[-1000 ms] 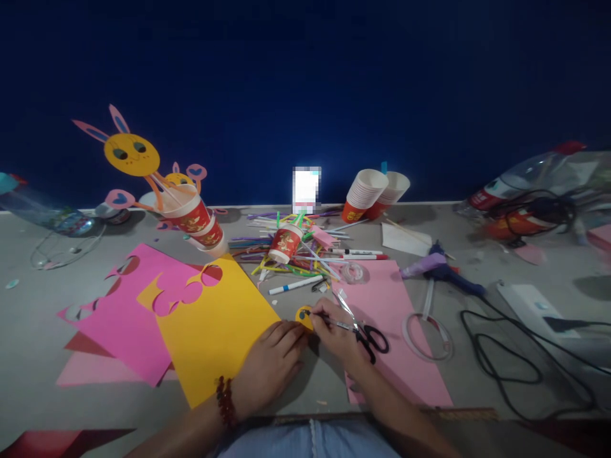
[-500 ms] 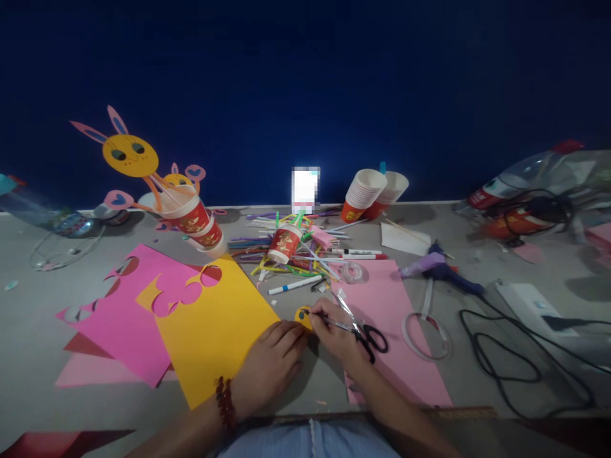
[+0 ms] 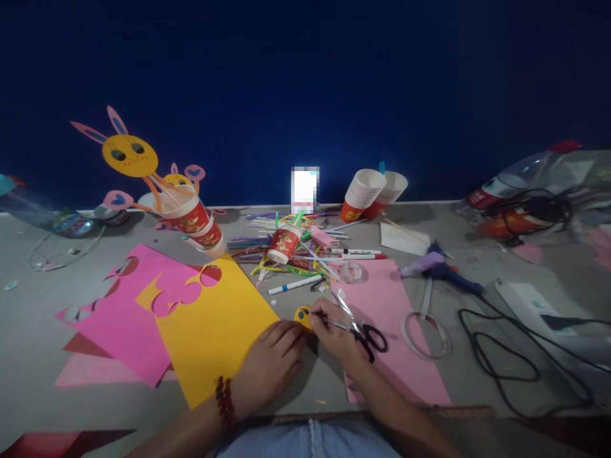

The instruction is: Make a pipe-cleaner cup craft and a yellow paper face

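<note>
My left hand [image 3: 270, 362] lies flat on the table with its fingertips pressing on a small yellow paper disc [image 3: 302, 315]. My right hand [image 3: 337, 334] is closed around a thin pen [image 3: 334, 324], whose tip touches the disc where dark dots are drawn. The disc sits between a big yellow sheet [image 3: 210, 324] and a light pink sheet [image 3: 394, 331]. Scissors [image 3: 360, 324] with black handles lie just right of my right hand on the pink sheet.
A magenta sheet [image 3: 119, 312] with cut-outs lies left. Straws and markers [image 3: 296, 257] pile up around a red cup. Behind stand a paper rabbit on cups [image 3: 181, 213], stacked cups [image 3: 367, 191], a glue gun [image 3: 439, 267], a tape ring [image 3: 424, 334], black cables [image 3: 506, 356].
</note>
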The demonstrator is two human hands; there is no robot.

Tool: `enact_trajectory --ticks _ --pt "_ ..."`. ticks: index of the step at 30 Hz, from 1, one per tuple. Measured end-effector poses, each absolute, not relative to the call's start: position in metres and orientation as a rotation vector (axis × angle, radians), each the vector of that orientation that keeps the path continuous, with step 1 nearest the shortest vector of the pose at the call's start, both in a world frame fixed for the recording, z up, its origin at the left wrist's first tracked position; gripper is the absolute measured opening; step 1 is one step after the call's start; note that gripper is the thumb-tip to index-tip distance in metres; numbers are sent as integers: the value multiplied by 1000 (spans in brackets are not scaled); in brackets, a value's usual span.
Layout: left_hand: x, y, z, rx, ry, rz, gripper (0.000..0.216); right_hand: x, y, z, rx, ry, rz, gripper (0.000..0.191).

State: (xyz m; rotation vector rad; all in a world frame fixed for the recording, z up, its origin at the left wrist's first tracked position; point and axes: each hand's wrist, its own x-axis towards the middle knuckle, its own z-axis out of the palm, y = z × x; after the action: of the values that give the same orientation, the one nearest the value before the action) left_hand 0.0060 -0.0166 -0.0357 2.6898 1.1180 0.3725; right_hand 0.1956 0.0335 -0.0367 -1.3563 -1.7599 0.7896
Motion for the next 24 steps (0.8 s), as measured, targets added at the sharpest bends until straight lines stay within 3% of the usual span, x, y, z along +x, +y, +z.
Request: enact_trajectory --ticks 24 --pt "7 -16 -33 2697 1127 384 39 196 34 -37 -1343 -1795 729 20"
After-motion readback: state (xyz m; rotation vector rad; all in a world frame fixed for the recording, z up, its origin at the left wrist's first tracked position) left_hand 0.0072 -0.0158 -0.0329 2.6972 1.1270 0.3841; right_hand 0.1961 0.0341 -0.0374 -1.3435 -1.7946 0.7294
